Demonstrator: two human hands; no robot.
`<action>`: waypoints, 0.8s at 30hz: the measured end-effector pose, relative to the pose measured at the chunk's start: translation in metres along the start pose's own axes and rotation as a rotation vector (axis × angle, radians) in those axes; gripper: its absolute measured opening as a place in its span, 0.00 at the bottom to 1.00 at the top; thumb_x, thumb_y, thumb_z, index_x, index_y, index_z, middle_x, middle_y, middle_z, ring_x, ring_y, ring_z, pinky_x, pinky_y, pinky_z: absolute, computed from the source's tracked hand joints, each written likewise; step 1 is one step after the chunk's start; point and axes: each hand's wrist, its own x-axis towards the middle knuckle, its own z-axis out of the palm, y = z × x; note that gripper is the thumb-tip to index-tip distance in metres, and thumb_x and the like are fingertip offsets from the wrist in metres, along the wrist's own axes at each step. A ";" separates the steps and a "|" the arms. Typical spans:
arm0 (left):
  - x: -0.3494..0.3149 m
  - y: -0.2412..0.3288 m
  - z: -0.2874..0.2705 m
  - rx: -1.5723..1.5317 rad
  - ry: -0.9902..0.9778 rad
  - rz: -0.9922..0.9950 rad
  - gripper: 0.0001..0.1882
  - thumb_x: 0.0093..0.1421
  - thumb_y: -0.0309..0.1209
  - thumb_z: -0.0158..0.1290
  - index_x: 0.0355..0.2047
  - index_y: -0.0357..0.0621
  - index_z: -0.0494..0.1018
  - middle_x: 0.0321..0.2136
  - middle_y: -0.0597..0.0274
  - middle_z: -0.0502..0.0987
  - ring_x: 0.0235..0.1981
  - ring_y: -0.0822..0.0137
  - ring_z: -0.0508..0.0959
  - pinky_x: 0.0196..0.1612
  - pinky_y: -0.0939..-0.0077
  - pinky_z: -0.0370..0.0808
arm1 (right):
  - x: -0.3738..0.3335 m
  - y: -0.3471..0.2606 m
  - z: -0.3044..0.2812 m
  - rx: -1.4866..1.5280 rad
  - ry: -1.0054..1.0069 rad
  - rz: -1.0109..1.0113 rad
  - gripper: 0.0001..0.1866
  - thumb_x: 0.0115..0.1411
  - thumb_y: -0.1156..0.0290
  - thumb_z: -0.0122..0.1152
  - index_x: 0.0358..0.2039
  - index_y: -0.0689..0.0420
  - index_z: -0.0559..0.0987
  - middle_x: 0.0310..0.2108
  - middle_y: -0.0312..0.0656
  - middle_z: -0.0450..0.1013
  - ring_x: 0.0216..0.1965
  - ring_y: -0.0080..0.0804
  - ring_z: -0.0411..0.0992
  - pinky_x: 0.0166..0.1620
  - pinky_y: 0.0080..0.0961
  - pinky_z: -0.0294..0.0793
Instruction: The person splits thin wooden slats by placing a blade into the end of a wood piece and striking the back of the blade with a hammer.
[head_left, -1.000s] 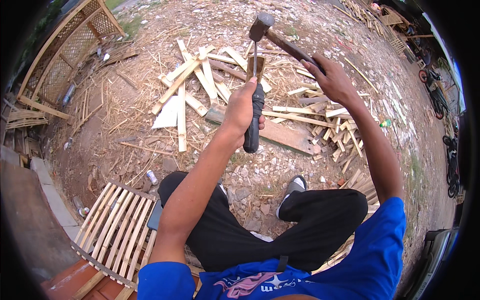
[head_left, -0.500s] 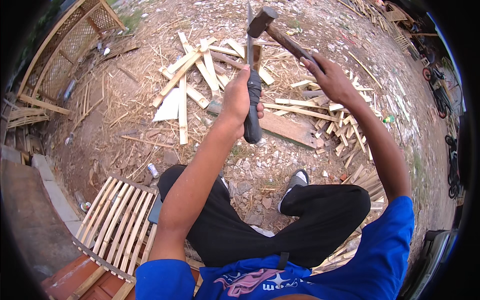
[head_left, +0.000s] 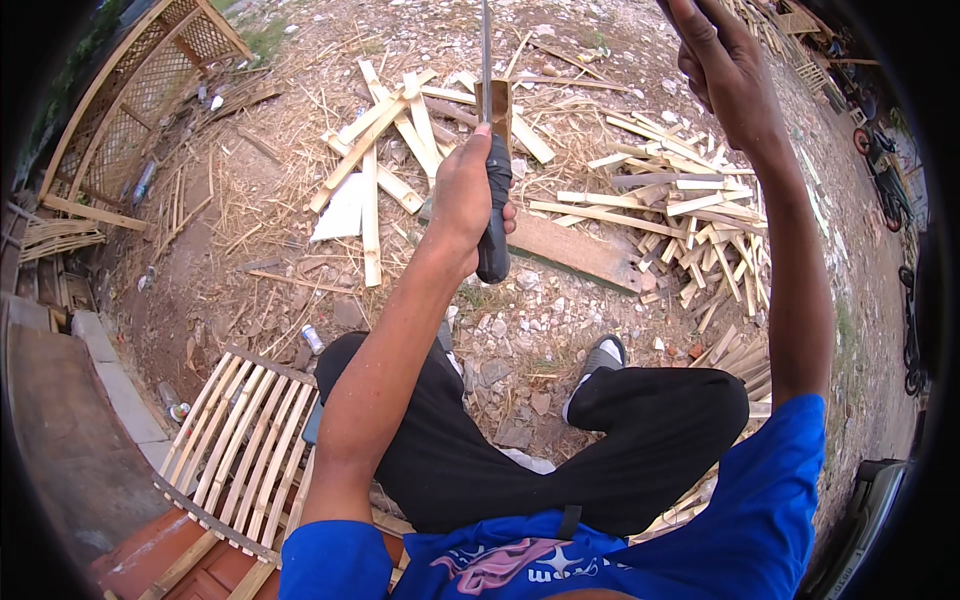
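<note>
A person in a blue shirt (head_left: pixel 740 510) and black trousers (head_left: pixel 640 440) sits outdoors, seen from above. The left hand (head_left: pixel 465 195) is wrapped firmly around the black handle of a knife (head_left: pixel 497 165), held out in front at the centre, its blade pointing away toward the top edge. A brown piece of wood (head_left: pixel 503 105) overlaps the blade; whether they touch is unclear. The right hand (head_left: pixel 728 80) is raised at the upper right, curled around a dark handle (head_left: pixel 668 12) mostly cut off by the top edge. Beyond the knees, a thick plank (head_left: pixel 580 252) lies on stony ground between two heaps of pale wooden strips. A slatted wooden panel (head_left: pixel 245 455) lies at lower left.
</note>
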 end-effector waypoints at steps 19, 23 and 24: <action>0.001 -0.003 0.003 0.108 0.049 0.053 0.22 0.69 0.52 0.39 0.33 0.45 0.61 0.16 0.68 0.63 0.12 0.74 0.66 0.14 0.77 0.66 | -0.005 0.034 0.018 -0.383 -0.108 -0.150 0.24 0.68 0.47 0.46 0.45 0.56 0.75 0.20 0.37 0.68 0.18 0.25 0.63 0.25 0.26 0.66; 0.004 -0.005 0.005 0.156 0.049 0.039 0.22 0.69 0.52 0.39 0.34 0.44 0.62 0.16 0.68 0.62 0.12 0.75 0.67 0.14 0.77 0.66 | 0.009 0.012 0.012 -0.196 0.030 -0.164 0.29 0.67 0.42 0.44 0.49 0.56 0.75 0.20 0.32 0.65 0.20 0.20 0.63 0.21 0.21 0.64; 0.002 -0.005 0.008 0.166 0.051 0.047 0.22 0.69 0.52 0.39 0.34 0.44 0.62 0.16 0.68 0.63 0.12 0.75 0.67 0.14 0.77 0.66 | 0.011 0.042 0.019 -0.220 0.030 -0.262 0.32 0.66 0.37 0.41 0.54 0.52 0.74 0.20 0.31 0.64 0.19 0.20 0.60 0.21 0.21 0.62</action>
